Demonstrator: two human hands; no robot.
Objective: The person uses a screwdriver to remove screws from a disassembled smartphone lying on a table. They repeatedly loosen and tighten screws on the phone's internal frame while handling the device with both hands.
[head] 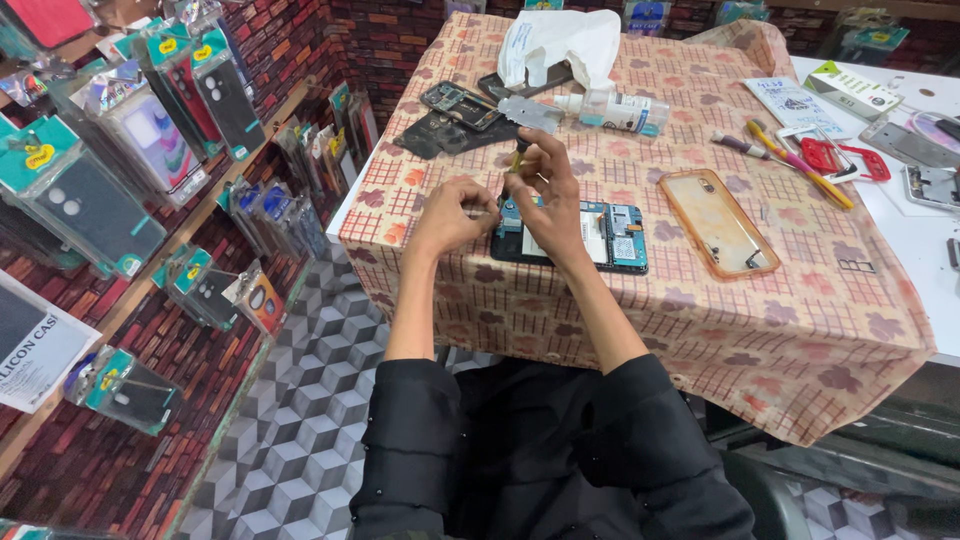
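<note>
An opened phone [610,235] with its blue inner frame showing lies near the front edge of a cloth-covered table [800,330]. My right hand [545,190] is over the phone's left end and grips a thin yellow-handled screwdriver [517,157] held upright. My left hand [450,212] is just left of the phone, its fingers pinched on a thin metal tool, perhaps tweezers, whose tip points toward the phone. Both forearms reach out from black sleeves.
An orange-rimmed clear phone case [718,222] lies to the right of the phone. Behind are phone parts [458,105], a small white bottle [615,110], a white plastic bag [560,40], pens and red tools [835,158]. Packaged phone cases [150,140] hang on the brick-patterned wall at left.
</note>
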